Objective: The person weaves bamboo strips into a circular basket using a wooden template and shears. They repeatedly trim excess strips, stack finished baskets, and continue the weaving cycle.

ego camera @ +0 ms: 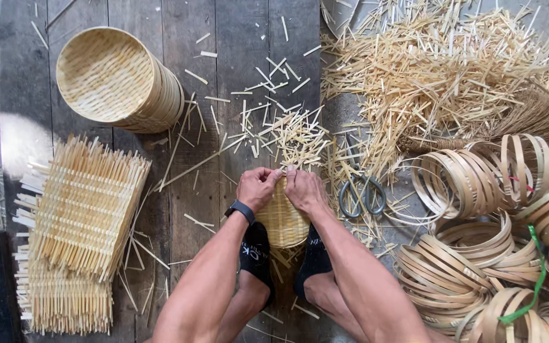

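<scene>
A small round woven bamboo basket (282, 222) stands on the dark wooden floor between my two feet in black socks. My left hand (257, 187) grips its upper rim from the left, a black watch on that wrist. My right hand (304, 188) grips the same rim from the right, fingers curled over the edge. The two hands almost touch at the top. Loose bamboo ends stick out from the rim just beyond the fingers.
A stack of finished round baskets (122, 79) lies at the upper left. Flat woven bamboo mats (81, 209) pile at the left. Scissors (361, 190) lie right of the basket. Bamboo hoops (497, 222) crowd the right side, with a heap of offcuts (440, 63) above.
</scene>
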